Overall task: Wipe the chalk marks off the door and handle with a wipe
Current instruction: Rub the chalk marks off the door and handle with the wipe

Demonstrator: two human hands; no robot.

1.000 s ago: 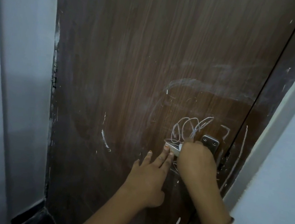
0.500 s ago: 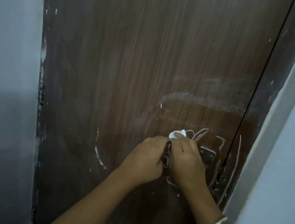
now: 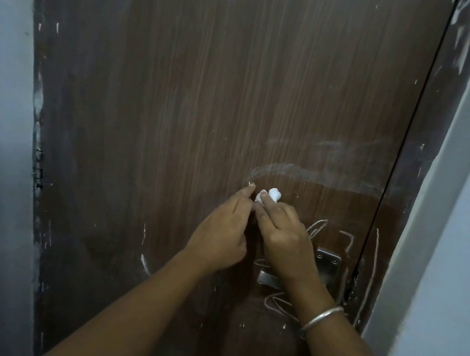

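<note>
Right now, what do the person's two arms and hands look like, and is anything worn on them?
Both forearms are bare, with no sleeves over them. The left hand wears nothing that I can see. The right hand has a plain silver-coloured metal bangle around its wrist. No rings, gloves or markings show on either of the hands.

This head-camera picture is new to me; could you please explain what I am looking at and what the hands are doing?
The camera sits on a person's head and looks down at their two bare hands, so no machine is involved. In front is a brown wooden door with white chalk scribbles and smears. The right hand, with a bangle on its wrist, pinches a small white wipe against the door. The left hand is beside it with one finger stretched out. The metal handle is partly hidden below the hands.
</note>
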